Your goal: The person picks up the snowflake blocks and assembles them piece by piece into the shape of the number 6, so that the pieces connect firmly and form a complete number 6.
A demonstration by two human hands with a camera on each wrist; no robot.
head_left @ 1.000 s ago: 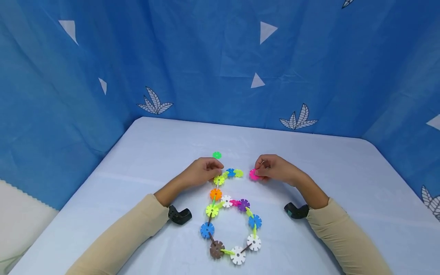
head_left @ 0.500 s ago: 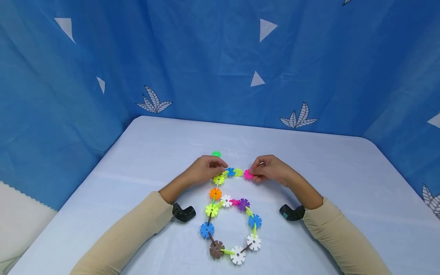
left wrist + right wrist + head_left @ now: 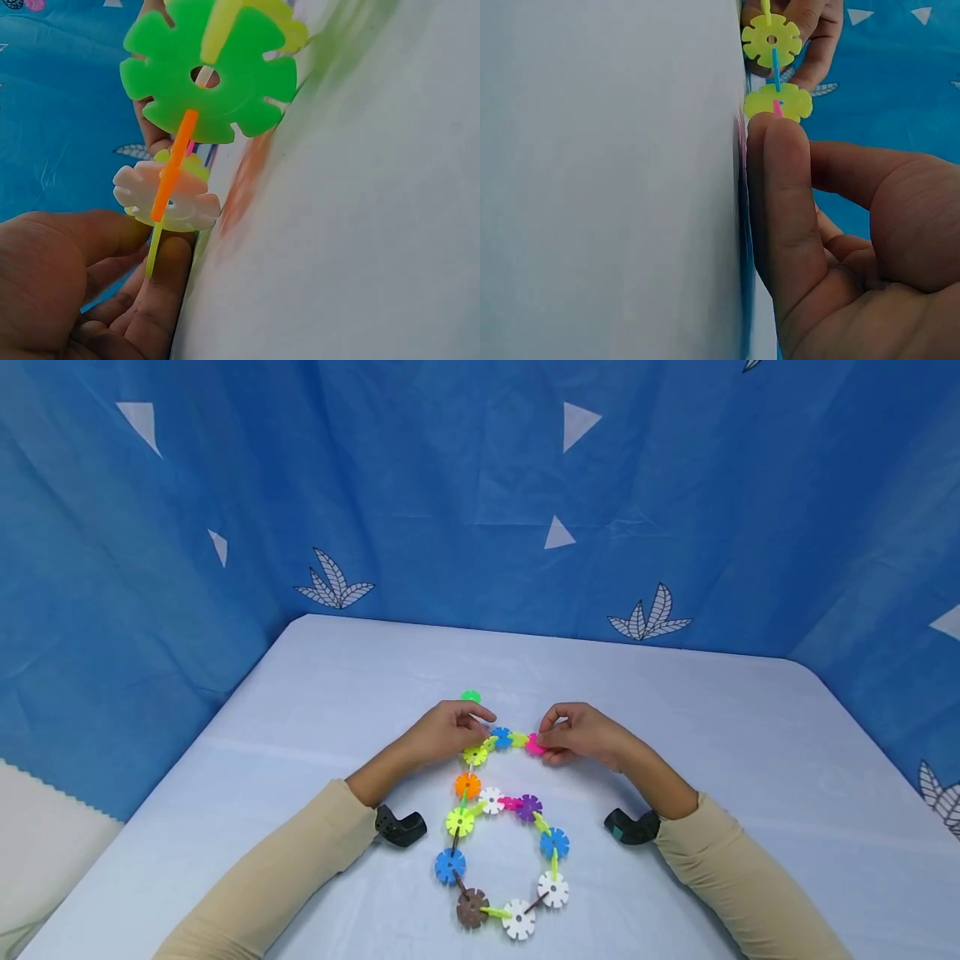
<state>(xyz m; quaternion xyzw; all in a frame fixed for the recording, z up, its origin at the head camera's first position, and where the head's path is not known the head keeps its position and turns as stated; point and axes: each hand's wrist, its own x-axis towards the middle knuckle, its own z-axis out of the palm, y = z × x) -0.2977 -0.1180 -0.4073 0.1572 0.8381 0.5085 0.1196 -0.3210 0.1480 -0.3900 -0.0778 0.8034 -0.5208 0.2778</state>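
Observation:
Notched plastic interlocking discs form a chain, a ring with an arm curving up and right. In the head view my right hand [image 3: 581, 733] pinches a pink disc [image 3: 534, 744] against the yellow-green disc [image 3: 519, 740] at the arm's end. The right wrist view shows the pink disc edge-on at that yellow-green disc [image 3: 780, 101], mostly behind my fingertips. My left hand [image 3: 448, 729] is at the chain's upper bend, beside the blue disc [image 3: 502, 737]. In the left wrist view its thumb and finger pinch a thin yellow-green disc [image 3: 154, 251] next to a white one [image 3: 169, 196].
One loose green disc [image 3: 471, 696] lies behind my left hand. The chain's ring, with a brown disc [image 3: 472, 908] and a white disc [image 3: 519, 919], lies nearer on the white table [image 3: 360, 693]. A blue curtain [image 3: 465, 485] hangs behind.
My right hand has moved left, bringing the pink disc from a gap away up against the chain's end disc. My left hand has shifted slightly right along the chain.

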